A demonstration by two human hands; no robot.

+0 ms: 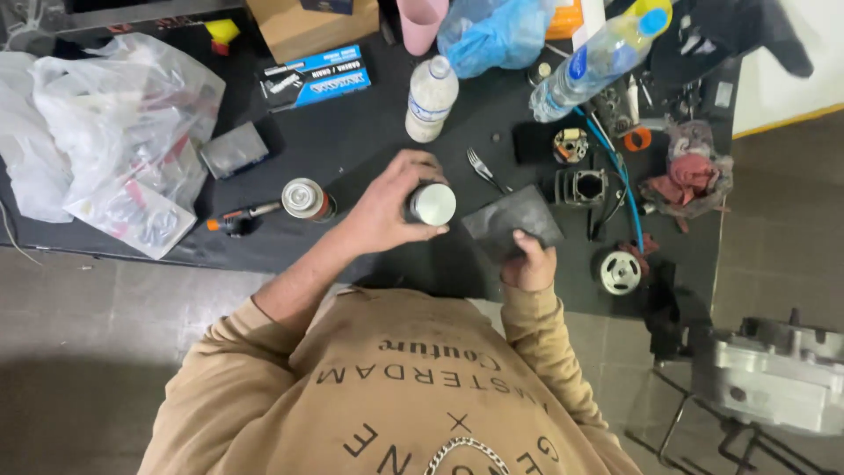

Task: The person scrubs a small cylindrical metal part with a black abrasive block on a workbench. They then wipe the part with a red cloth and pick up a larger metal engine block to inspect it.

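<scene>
Two hands meet at the table's near edge: our left hand grips a short metal cylinder, its round end face turned up, while our right hand, just beside it, pinches a dark abrasive sheet lying flat.

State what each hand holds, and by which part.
The left hand grips a round silver metal part around its side. The right hand pinches a dark sheet at its near edge.
</scene>
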